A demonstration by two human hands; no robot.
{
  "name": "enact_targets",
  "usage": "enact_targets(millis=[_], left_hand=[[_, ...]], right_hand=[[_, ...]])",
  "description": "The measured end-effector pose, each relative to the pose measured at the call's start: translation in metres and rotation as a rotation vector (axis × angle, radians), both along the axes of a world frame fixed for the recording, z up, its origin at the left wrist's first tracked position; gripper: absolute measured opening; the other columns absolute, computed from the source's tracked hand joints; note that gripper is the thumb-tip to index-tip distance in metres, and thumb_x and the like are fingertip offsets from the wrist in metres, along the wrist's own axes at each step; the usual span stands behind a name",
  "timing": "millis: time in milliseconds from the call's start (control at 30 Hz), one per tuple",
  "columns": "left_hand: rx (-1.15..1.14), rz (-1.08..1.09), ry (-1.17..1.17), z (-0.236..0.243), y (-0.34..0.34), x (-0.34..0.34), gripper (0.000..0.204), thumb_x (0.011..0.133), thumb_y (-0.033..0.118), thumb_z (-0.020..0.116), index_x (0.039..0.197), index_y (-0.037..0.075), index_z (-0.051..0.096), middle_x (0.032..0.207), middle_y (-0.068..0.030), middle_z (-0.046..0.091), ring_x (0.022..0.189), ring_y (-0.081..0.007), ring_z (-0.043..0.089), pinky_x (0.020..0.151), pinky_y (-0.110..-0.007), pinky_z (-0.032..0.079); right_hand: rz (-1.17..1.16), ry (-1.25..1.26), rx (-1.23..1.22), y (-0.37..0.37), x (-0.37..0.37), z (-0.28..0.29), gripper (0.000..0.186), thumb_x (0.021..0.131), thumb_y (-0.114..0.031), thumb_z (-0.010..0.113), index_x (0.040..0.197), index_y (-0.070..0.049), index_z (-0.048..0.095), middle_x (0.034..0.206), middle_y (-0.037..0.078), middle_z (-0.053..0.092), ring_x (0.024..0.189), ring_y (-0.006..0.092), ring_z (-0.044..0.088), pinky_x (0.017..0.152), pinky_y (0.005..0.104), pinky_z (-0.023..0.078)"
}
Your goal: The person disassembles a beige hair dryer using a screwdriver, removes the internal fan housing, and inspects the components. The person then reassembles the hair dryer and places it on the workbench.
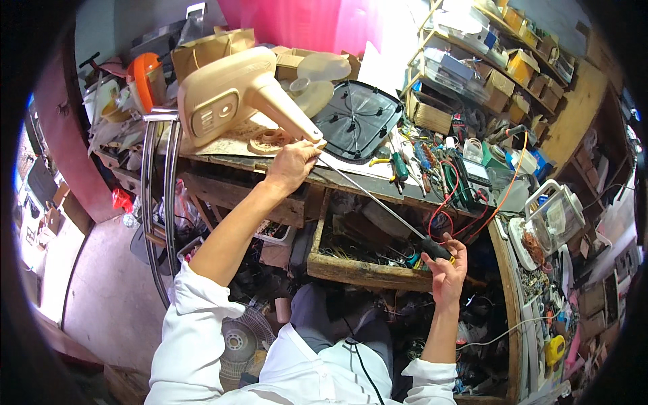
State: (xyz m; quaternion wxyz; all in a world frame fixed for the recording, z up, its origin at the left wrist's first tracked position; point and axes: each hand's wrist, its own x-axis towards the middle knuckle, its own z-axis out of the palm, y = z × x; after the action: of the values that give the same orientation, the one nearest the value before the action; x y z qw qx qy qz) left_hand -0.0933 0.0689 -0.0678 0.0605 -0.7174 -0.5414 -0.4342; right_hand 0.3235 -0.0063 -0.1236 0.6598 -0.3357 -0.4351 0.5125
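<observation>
A beige plastic appliance housing (223, 101) with an oval button panel lies tilted on the workbench, its tapering neck pointing toward me. My left hand (295, 164) is closed round the narrow end of that neck. A long screwdriver (364, 192) runs diagonally from that end down to my right hand (442, 263), whose fingers hold the black-and-yellow handle. Behind the neck's tip lies a black square panel (354, 118) with small clips. Pliers and other hand tools (398, 169) are spread to its right, among red test leads (452, 196).
An open wooden drawer (364, 273) juts out below the bench (223, 157). Chromed curved tubes (150, 196) stand at the left, near an orange container (142, 84). Shelves of boxes (499, 61) fill the upper right; a clear appliance (553, 216) sits at the right. A fan grille (243, 337) is low beside my legs.
</observation>
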Motion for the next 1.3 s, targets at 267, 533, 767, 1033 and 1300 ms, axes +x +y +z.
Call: enact_targets(millis=[267,533,767,1033,1300], left_hand=[[0.024,0.016,0.091,-0.003,0.003,0.001,0.023,0.094,0.01,0.07,0.116,0.008,0.075,0.117,-0.0143,0.072,0.104,-0.0338,0.071,0.09,-0.042,0.057],[-0.041,0.135,0.282,0.002,-0.003,0.007,0.026,0.098,0.01,0.054,0.116,0.008,0.072,0.135,-0.0197,0.064,0.11,-0.0385,0.07,0.095,-0.046,0.058],[-0.018,0.039,0.137,-0.003,0.003,-0.003,0.022,0.093,0.007,0.066,0.114,0.008,0.075,0.121,-0.0172,0.069,0.102,-0.0369,0.071,0.091,-0.043,0.059],[0.132,0.017,0.005,-0.011,0.008,0.002,0.018,0.091,0.007,0.072,0.108,0.003,0.075,0.12,-0.0155,0.071,0.099,-0.0341,0.072,0.087,-0.041,0.059],[0.212,-0.058,-0.37,-0.017,-0.012,0.04,0.016,0.089,0.002,0.074,0.105,-0.001,0.074,0.105,-0.0162,0.073,0.087,-0.0241,0.073,0.074,-0.034,0.058]], right_hand=[[-0.01,-0.051,-0.001,0.004,0.007,-0.003,0.025,0.099,-0.009,0.061,0.123,-0.003,0.06,0.102,0.01,0.069,0.08,0.0177,0.07,0.062,0.0278,0.061],[-0.043,-0.571,0.179,0.005,0.016,0.004,0.037,0.078,0.009,0.073,0.114,0.0,0.07,0.107,0.004,0.07,0.1,0.0144,0.065,0.092,0.0267,0.049],[-0.122,-0.687,0.243,0.022,0.026,-0.011,0.034,0.074,0.008,0.074,0.107,0.0,0.075,0.109,0.007,0.072,0.106,0.0187,0.066,0.097,0.0312,0.048],[0.035,-0.998,0.227,0.023,0.024,-0.004,0.036,0.075,0.003,0.074,0.11,-0.002,0.073,0.108,0.011,0.071,0.106,0.0258,0.068,0.096,0.0369,0.052],[0.054,-1.372,0.313,0.038,0.013,-0.005,0.019,0.081,0.001,0.067,0.098,-0.003,0.075,0.083,0.014,0.072,0.082,0.0276,0.071,0.076,0.0385,0.056]])
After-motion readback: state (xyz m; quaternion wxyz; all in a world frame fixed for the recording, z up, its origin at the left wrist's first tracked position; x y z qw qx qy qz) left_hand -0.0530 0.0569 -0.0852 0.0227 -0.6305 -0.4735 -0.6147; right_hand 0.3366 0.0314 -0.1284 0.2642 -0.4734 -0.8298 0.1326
